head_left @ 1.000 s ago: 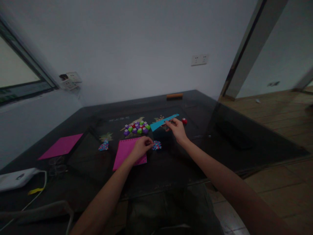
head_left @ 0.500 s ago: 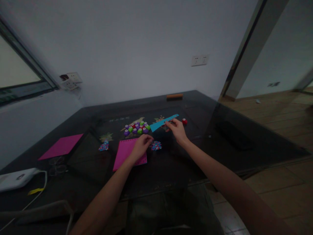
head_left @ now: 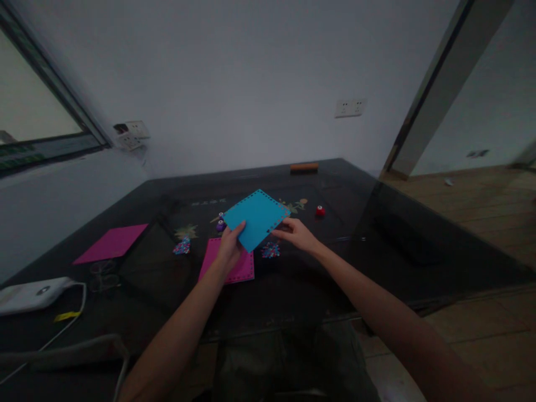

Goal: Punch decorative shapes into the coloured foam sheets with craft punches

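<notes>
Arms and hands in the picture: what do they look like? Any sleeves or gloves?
The left hand and right hand are bare, without gloves. I can't spot rings, a watch or bracelets, but it's dark. The left forearm and right forearm are slim and uncovered; no sleeves show.

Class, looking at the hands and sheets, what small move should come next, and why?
Perhaps lower the blue sheet onto the pink sheet: the left hand holds the blue one raised, the right hand is at its edge, and both sheets have holes along their edges.
</notes>
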A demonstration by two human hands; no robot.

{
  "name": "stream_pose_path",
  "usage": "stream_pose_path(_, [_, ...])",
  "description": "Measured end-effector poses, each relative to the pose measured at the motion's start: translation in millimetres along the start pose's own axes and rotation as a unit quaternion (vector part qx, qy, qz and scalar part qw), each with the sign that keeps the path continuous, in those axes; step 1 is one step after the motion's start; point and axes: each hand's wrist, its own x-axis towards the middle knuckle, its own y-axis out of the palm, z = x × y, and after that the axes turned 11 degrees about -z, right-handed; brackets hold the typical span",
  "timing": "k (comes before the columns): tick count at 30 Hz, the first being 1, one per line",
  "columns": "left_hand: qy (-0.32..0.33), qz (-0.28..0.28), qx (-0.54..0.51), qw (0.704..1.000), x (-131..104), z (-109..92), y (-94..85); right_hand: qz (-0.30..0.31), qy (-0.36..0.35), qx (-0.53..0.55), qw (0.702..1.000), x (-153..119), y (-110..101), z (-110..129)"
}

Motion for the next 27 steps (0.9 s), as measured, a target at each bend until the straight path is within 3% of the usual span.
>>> stream_pose_path(3, [0.012,-0.007,-0.011,1.000,3.4,-0.5,-3.9,0.027,0.034,0.030,0.999,4.1,-5.9,-1.9])
stream_pose_path(9, [-0.025,0.014,0.087,0.996,5.3,5.0,-7.9,-0.124,0.042,0.030,0.991,10.8,-19.8,-6.4])
stream_pose_path(15, [0.016,0.055,0.158,0.986,7.1,11.4,-11.1,-0.129,0.111,0.051,0.984,12.2,-20.7,-16.2])
stream_pose_path(27, [0.091,0.065,0.240,0.964,17.0,16.8,-16.4,-0.219,0.063,-0.026,0.973,16.2,-26.5,-22.8])
